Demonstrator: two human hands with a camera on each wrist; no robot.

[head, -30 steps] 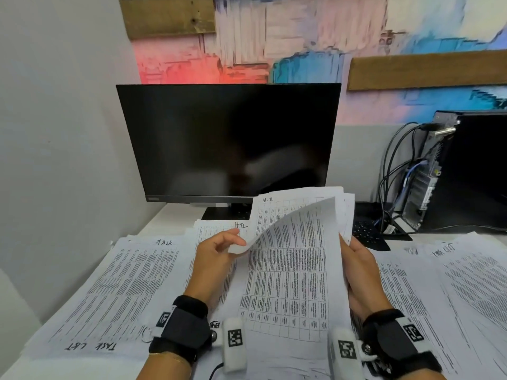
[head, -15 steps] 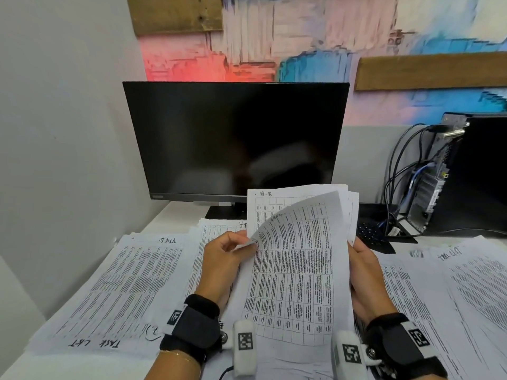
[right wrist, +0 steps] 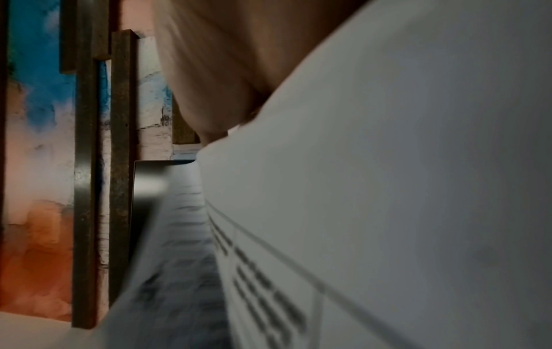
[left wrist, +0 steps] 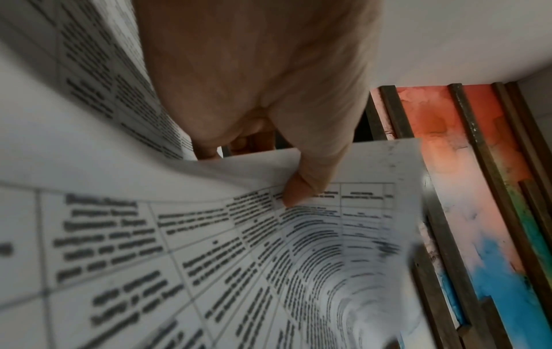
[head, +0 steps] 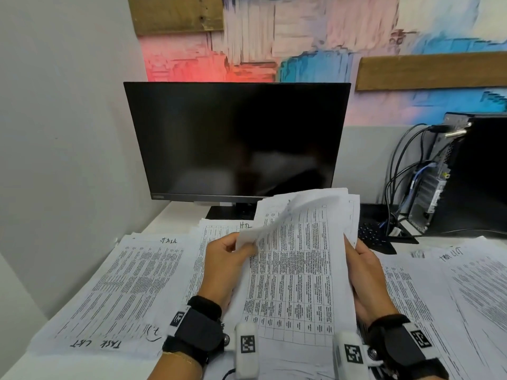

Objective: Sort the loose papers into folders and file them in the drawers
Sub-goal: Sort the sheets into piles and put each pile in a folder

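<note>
A person at a white desk (head: 175, 215) holds a sheaf of printed papers (head: 299, 283) upright in both hands, above the middle of the desk's near edge and in front of a dark monitor (head: 236, 138). The left hand (head: 223, 266) pinches the top-left corner of the front sheet (head: 277, 220) between thumb and fingers and curls it forward and down, baring the table-printed page behind it; in the left wrist view the thumb (left wrist: 295, 191) presses flat on the printed side of that corner. The right hand (head: 365, 275) grips the sheaf's right edge, fingers wrapped behind the pages; in the right wrist view the paper hides the fingertips, so how tightly they close cannot be told.

More printed sheets cover the desk. A pile (head: 120, 292) with "TASK LIST" handwritten on its near margin lies along the left edge. Another pile (head: 211, 242), marked by hand at its top, sits just behind the left hand. Further sheets (head: 450, 297) spread over the right side of the desk to its right edge.

At the desk's far right corner stands a black computer tower (head: 482, 174) with a bundle of cables (head: 397, 182) at its back, and a dark keyboard (head: 375, 234) shows just beyond the held pages. Both wrists wear black straps with white marker tags.
</note>
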